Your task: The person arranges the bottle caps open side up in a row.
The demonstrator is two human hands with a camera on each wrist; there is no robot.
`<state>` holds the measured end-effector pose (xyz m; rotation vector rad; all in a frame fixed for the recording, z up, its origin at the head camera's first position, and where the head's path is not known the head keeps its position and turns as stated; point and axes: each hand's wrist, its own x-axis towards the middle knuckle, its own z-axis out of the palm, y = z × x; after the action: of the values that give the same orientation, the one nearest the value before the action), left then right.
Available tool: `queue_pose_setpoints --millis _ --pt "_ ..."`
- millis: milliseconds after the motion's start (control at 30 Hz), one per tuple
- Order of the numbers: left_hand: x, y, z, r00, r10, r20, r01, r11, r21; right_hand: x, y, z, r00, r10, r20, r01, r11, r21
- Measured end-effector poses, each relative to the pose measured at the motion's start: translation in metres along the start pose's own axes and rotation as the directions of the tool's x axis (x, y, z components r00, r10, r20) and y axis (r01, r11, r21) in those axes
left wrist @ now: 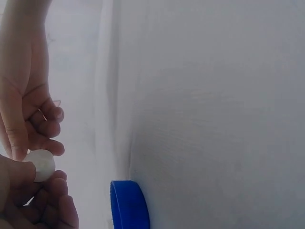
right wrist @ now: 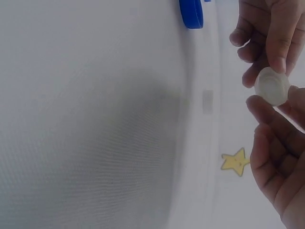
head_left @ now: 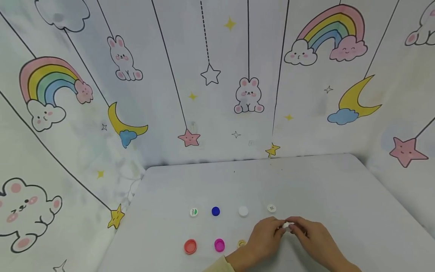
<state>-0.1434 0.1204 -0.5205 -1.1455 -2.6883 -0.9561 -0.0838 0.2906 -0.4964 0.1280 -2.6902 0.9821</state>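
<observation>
So the left hand and right hand are right up together, both pinching one little round white cap between thumbs and fingers. It's held over the near right part of the bench. Just past the hands sits a white cap with a square mark, and left along that far row you've got a plain white cap, a dark blue cap and a white cap with green print. Nearer row, going left to right: red cap, magenta cap, then a yellow cap half hidden by the left hand. Behind it all, a cartoon-print backdrop.
</observation>
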Motion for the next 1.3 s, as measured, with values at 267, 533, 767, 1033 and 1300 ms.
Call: queue_pose_setpoints --millis 267,533,767,1033,1300 --pt "-0.001 0.0 -0.002 0.995 -0.103 -0.018 0.092 0.947 -0.309 0.001 0.004 -0.001 0.99 -0.114 -0.082 0.117 0.993 0.033" --pt "-0.002 0.004 -0.008 0.985 -0.171 0.037 0.167 0.852 -0.496 -0.004 0.011 0.004 0.98 -0.188 -0.057 0.189 0.982 -0.001" --pt "0.0 0.004 -0.007 0.983 -0.167 0.07 0.181 0.871 -0.457 -0.003 0.014 0.003 0.964 -0.254 -0.077 0.253 0.967 -0.032" --pt "0.001 0.002 -0.003 0.987 -0.137 0.085 0.151 0.969 -0.196 -0.004 0.018 0.0 0.977 -0.21 0.033 0.21 0.978 -0.014" --pt "0.0 0.001 0.001 0.993 -0.062 0.098 0.063 0.998 -0.001 -0.003 0.021 -0.002 0.971 -0.067 0.23 0.079 0.996 -0.043"
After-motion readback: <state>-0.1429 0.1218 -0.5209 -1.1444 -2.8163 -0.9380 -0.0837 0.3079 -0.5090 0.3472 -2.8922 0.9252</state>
